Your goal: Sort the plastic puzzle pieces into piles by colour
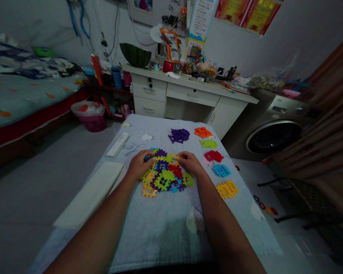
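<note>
Mixed flat plastic building pieces with notched edges lie heaped in a pile (164, 179) on the cloth-covered table. At the pile's upper left, my left hand (139, 164) is closed, its fingertips pinching a dark blue piece (148, 157). Across from it, my right hand (189, 163) has its fingers bent together at the edge of a yellow piece (174, 159). Single-colour heaps lie beyond and to the right: purple (179, 135), orange (202, 132), light green (208, 144), red (213, 155), blue (221, 170) and yellow (227, 189).
On the table's left side lie a long white box (118, 145) and a larger pale flat board (91, 194). Behind the table stands a cluttered white desk (150, 89). A washing machine (271, 125) and a chair (308, 198) are on the right, a pink bin (90, 118) left.
</note>
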Action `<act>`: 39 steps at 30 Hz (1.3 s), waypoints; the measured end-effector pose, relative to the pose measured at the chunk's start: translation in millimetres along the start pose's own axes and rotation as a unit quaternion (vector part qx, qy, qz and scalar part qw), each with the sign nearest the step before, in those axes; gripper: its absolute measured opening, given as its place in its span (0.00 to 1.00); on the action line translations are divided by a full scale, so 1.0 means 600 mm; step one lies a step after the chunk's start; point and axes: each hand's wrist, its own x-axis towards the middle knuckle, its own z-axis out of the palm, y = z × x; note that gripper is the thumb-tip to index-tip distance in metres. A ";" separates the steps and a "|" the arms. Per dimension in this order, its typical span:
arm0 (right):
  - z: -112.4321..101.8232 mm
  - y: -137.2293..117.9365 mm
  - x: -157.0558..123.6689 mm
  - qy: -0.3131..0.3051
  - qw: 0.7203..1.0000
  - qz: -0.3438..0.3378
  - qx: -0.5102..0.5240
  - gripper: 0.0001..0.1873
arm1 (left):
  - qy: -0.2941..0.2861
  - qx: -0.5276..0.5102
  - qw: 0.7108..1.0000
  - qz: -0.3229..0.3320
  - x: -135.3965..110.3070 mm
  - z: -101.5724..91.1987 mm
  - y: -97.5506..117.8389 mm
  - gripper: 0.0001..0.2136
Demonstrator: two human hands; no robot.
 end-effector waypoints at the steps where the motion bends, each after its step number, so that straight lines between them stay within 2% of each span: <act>1: -0.002 -0.001 -0.002 -0.003 1.000 0.004 0.030 0.13 | 0.000 -0.001 1.000 0.001 0.000 0.000 0.000 0.14; 6: -0.005 -0.016 -0.009 0.005 0.994 0.019 0.108 0.13 | 0.002 -0.005 1.000 0.004 0.000 -0.001 0.002 0.14; 8: -0.009 -0.028 -0.015 0.013 0.994 0.023 0.108 0.12 | 0.001 -0.007 1.000 -0.002 0.000 -0.001 0.001 0.15; 11: -0.026 -0.048 -0.032 0.024 0.997 -0.007 0.072 0.11 | 0.000 -0.010 1.000 -0.012 0.000 -0.001 0.000 0.15; 14: -0.063 -0.065 -0.065 0.047 0.998 -0.053 0.002 0.11 | 0.000 -0.014 1.000 -0.013 0.001 -0.001 0.000 0.15; 18: -0.136 -0.071 -0.129 0.103 0.987 -0.092 -0.076 0.10 | 0.001 -0.013 1.000 -0.011 0.001 0.000 -0.003 0.15; 22: -0.203 -0.053 -0.196 0.171 0.978 -0.070 -0.097 0.11 | -0.004 -0.011 1.000 -0.004 0.002 0.001 -0.007 0.16; 25: -0.232 -0.028 -0.235 0.196 0.973 -0.051 -0.107 0.12 | -0.008 -0.007 1.000 -0.009 0.004 0.001 -0.007 0.17; 31: -0.248 0.024 -0.283 0.280 0.944 -0.059 -0.162 0.13 | -0.010 -0.004 1.000 -0.012 0.003 -0.001 -0.003 0.16; 39: -0.242 0.050 -0.312 0.346 0.916 -0.107 -0.175 0.11 | -0.007 -0.007 1.000 -0.010 0.002 0.000 -0.007 0.17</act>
